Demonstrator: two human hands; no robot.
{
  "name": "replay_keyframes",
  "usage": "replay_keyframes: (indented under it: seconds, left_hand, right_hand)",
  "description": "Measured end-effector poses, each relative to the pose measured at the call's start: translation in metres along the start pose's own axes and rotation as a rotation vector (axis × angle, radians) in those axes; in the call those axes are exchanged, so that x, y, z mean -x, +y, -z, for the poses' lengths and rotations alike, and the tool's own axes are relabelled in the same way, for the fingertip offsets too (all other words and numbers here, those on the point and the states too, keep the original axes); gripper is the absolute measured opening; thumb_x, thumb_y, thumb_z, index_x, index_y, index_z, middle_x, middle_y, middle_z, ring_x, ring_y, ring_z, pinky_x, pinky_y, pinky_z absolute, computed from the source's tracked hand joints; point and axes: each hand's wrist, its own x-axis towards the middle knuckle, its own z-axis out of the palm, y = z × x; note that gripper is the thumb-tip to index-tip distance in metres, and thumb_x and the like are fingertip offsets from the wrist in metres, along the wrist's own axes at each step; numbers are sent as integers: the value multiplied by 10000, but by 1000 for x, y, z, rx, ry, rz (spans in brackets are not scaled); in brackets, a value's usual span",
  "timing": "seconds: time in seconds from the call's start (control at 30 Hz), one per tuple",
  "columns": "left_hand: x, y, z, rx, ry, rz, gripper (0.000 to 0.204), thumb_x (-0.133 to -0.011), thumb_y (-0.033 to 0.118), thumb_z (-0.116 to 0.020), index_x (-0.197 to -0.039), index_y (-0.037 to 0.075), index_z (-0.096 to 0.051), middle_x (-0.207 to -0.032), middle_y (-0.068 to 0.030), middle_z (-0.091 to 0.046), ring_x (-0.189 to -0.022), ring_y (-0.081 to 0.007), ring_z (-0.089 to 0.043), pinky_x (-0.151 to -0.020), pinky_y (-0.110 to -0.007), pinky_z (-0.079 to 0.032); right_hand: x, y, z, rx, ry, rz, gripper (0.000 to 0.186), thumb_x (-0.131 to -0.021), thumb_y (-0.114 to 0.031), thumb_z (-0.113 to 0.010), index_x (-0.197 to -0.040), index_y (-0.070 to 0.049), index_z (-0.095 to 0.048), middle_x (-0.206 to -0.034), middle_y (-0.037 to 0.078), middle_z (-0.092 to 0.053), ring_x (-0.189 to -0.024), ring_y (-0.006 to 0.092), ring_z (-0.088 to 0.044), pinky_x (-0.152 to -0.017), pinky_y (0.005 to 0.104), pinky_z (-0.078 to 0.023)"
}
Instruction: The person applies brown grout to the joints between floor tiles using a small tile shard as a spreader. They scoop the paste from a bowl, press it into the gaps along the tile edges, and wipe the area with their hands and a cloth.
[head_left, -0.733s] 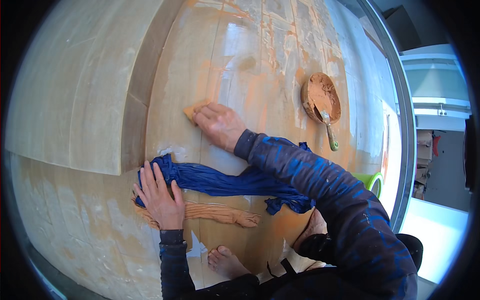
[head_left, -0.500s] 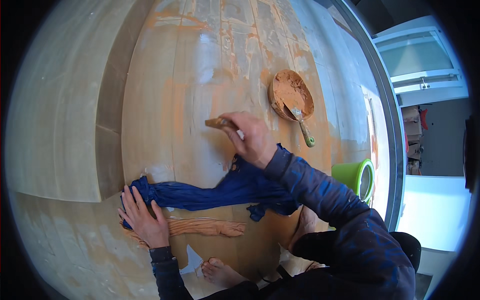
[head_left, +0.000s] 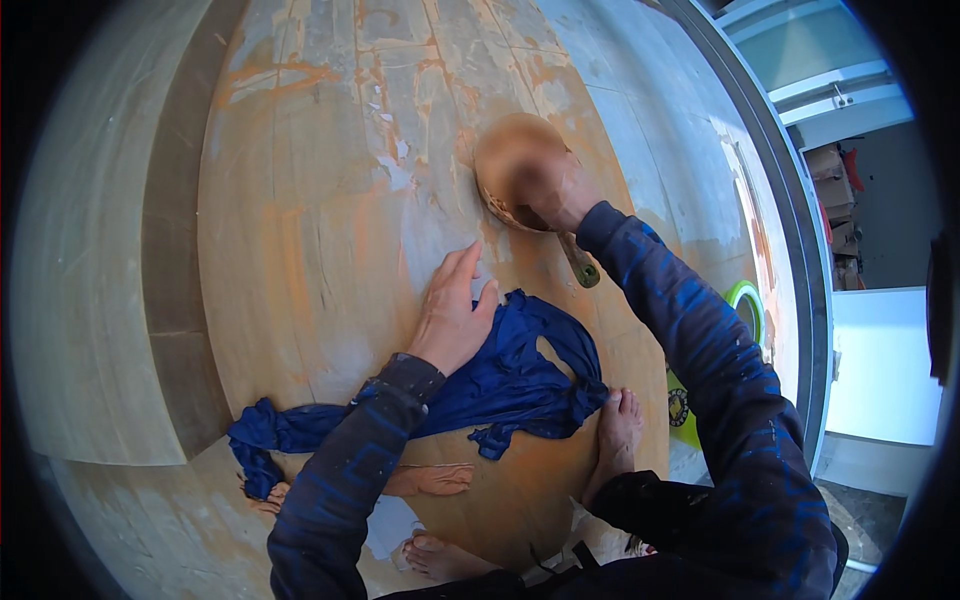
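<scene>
My right hand [head_left: 560, 196] reaches into the round bowl [head_left: 497, 207] of orange-brown paste. A blur hides its fingertips, so what they hold cannot be told. Beside that hand, the green-ended handle [head_left: 583, 268] of a trowel sticks out over the bowl's near rim; its blade is hidden. My left hand [head_left: 455, 315] is open over the tiled floor, thumb and fingers apart. Just beneath and beside it lies a crumpled dark blue cloth [head_left: 510, 375], stretching left under my left forearm. A folded orange-tan cloth [head_left: 435, 480] lies closer to me.
Smears of orange and grey paste mark the floor tiles [head_left: 290, 240]. A raised tiled step [head_left: 170, 300] runs along the left. On the right stand a lime-green bucket [head_left: 745, 300], partly behind my arm, and a door frame. My bare feet [head_left: 620, 430] are near the cloths.
My right hand has gone from above the floor, where it held a small brownish piece, into the bowl. My left hand has lifted off the blue cloth's left end and moved right and forward.
</scene>
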Motion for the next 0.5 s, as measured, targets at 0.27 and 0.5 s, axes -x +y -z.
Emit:
replay_keyframes:
  seconds: [0.27, 0.5]
  left_hand:
    - [-45, 5, -50, 237, -96, 200, 721, -967, 44, -577, -1595, -89, -247, -1527, -193, -410, -1332, -273, -509, -1020, -352, -499]
    - [-45, 3, -44, 309, -123, 210, 731, -954, 43, -573, -1597, -84, -249, -1539, -203, -406, -1377, -286, -483, -1035, -355, -491]
  right_hand:
    - [9, 3, -2, -139, -127, 29, 242, -854, -127, -658, -1016, 42, -718, -928, 294, -700, -922, 449, -688, -825, 504, -541]
    - [1, 45, 1, -958, -322, -458, 204, -1020, -155, -672, -1180, -31, -697, -1080, 41, -740, -909, 114, -702, -801, 279, -572]
